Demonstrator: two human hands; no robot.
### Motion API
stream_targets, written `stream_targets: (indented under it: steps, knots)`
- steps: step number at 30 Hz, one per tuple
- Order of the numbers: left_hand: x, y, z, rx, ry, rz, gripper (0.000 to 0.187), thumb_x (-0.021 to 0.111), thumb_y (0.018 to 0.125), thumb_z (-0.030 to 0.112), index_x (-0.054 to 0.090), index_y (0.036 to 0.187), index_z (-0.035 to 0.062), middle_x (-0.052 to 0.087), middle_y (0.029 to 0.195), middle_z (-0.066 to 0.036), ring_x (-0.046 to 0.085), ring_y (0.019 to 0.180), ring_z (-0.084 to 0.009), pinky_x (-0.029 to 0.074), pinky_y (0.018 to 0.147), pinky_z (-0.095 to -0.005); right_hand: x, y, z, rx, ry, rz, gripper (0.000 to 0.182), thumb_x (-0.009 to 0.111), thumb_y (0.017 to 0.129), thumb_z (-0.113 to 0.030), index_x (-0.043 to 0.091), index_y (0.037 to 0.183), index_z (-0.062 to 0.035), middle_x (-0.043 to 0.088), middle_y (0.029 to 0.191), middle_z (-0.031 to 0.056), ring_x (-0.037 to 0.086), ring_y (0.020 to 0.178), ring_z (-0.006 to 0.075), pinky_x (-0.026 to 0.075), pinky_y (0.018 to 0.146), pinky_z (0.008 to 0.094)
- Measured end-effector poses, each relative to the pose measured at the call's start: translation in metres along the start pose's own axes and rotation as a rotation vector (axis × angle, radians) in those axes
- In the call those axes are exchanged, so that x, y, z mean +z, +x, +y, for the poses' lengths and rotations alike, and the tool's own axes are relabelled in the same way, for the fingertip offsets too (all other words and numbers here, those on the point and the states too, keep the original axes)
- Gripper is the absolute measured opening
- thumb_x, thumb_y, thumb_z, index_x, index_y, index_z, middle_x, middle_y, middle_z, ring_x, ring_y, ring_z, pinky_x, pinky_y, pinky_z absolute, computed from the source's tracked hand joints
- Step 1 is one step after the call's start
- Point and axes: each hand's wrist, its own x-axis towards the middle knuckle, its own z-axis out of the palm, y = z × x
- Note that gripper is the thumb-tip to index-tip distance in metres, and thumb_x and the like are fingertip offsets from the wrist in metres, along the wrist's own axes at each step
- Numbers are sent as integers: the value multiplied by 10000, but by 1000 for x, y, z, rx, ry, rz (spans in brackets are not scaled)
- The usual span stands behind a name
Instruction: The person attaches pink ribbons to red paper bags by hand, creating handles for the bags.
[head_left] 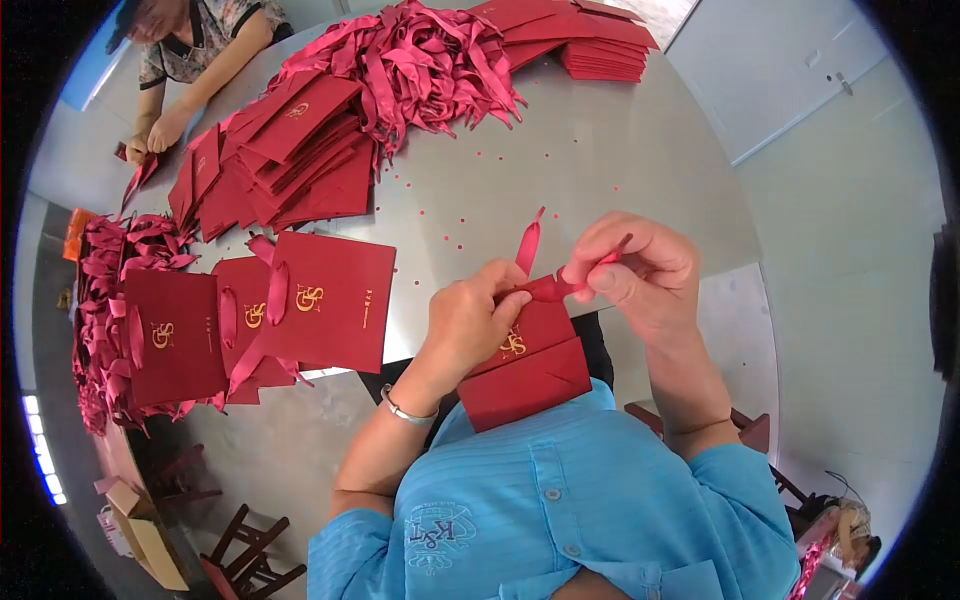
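A dark red paper gift bag (528,388) with gold lettering lies folded flat in front of my chest, at the table's edge. My left hand (465,320) grips its upper part, thumb and fingers pressed together near the top edge. My right hand (648,275) pinches a pink-red ribbon (609,258) just to the right of the bag's top. Another ribbon end (529,246) sticks up above the bag, beyond my left fingers. How the ribbon passes through the bag is hidden by my fingers.
Bags with ribbon handles (345,330) lie to the left, beside a mass of ribboned bags (100,300). Flat bags (290,160) and a heap of loose ribbons (430,65) cover the far side. Across the table (640,140), a person (215,45) handles a red piece. Stools (255,550) stand below left.
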Motion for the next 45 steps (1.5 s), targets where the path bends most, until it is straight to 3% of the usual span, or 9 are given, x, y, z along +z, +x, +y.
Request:
stream_targets:
  steps: [7,17,19,22,36,41,45]
  knots:
    - [-6,-3,11,-16,114,-51,174,746,765,186,619,840,92,612,624,-73,606,574,-245,460,529,-348,3,1,4,6,-41,118,107,632,885,-27,609,940,62,633,859,154,616,693,165,524,606,271]
    - [4,-7,16,95,309,44,159,734,753,175,625,828,87,637,674,-68,622,604,-267,462,525,-370,1,-2,6,25,-7,96,83,615,892,-5,610,945,59,632,877,149,615,701,163,522,612,268]
    - [4,-5,13,256,324,93,145,723,757,149,624,837,78,635,701,-77,623,631,-267,464,538,-379,0,-2,6,30,-3,95,84,614,893,-5,611,948,59,632,882,147,616,706,163,524,617,268]
    - [2,-3,12,299,378,43,153,722,754,135,623,851,70,637,732,-81,624,659,-269,468,551,-382,1,-2,6,35,-4,97,86,612,895,-5,614,954,58,632,887,146,620,718,161,530,629,268]
    - [7,0,7,246,385,50,176,724,743,148,588,827,73,617,681,-84,615,619,-288,463,525,-392,-4,-3,4,-40,-52,55,94,622,872,35,617,962,59,641,879,153,649,748,165,557,612,258]
    - [6,0,10,243,357,48,173,712,748,145,572,817,71,618,679,-88,616,611,-295,470,525,-394,-4,-7,4,-29,-143,139,171,644,834,84,602,997,58,660,847,146,687,742,195,585,603,264]
    - [7,2,13,174,454,-10,179,703,793,218,631,882,81,651,699,-98,638,634,-296,485,554,-395,-4,-9,6,-73,-177,101,180,645,834,85,590,1004,62,662,853,152,695,773,206,594,615,267]
